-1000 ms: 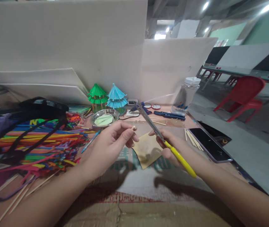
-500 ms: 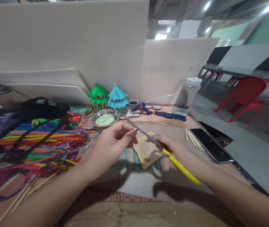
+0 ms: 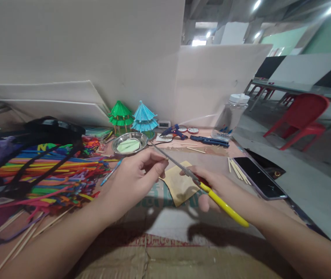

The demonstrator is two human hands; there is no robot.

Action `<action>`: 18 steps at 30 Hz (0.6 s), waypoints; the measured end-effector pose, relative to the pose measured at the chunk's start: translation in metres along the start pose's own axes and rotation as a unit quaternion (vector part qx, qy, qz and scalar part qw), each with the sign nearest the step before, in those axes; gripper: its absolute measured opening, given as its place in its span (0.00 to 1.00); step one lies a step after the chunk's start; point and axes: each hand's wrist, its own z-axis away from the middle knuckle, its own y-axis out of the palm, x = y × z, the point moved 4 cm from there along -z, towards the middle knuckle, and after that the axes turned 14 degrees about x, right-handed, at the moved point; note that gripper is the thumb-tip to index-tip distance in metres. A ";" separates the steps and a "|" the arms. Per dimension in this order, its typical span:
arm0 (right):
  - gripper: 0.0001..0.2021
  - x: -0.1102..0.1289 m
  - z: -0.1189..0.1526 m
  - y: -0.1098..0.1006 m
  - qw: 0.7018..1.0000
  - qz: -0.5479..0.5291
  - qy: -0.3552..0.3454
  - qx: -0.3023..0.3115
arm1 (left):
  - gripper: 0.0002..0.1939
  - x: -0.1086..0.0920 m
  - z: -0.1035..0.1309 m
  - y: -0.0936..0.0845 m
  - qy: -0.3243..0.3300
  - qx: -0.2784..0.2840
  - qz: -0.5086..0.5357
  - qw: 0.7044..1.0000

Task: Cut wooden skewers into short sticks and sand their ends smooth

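Yellow-handled scissors [image 3: 222, 206] are gripped in my right hand [image 3: 212, 186], with the blades pointing up and to the left. My left hand [image 3: 146, 170] is pinched at the blades' left side, its fingertips on a tiny pale piece that is mostly hidden. Under and between both hands lies a yellowish sheet of sandpaper or paper [image 3: 181, 188]. Past the left hand stands a metal dish [image 3: 116, 149] with pale green paper pieces [image 3: 129, 145] in it.
Colourful strips [image 3: 57, 166] and a black bag [image 3: 55, 130] fill the left side. At the back are green [image 3: 119, 114] and blue [image 3: 144, 118] paper towers, a glue gun [image 3: 173, 131] and a bottle [image 3: 231, 116]. Short sticks [image 3: 237, 170] lie beside a phone [image 3: 258, 178].
The view has shifted very slightly. Less of the pale piece shows at my left fingertips; both hands stay almost in place, the scissors still in my right hand.
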 end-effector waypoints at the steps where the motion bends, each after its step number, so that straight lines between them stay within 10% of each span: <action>1: 0.14 0.000 0.000 0.000 1.000 0.006 0.014 -0.002 | 0.10 -0.001 0.000 0.000 -0.002 -0.001 -0.005 1.000; 18: 0.24 -0.010 -0.004 0.005 1.000 -0.013 0.000 -0.023 | 0.10 0.004 -0.001 0.005 0.012 0.002 0.112 0.994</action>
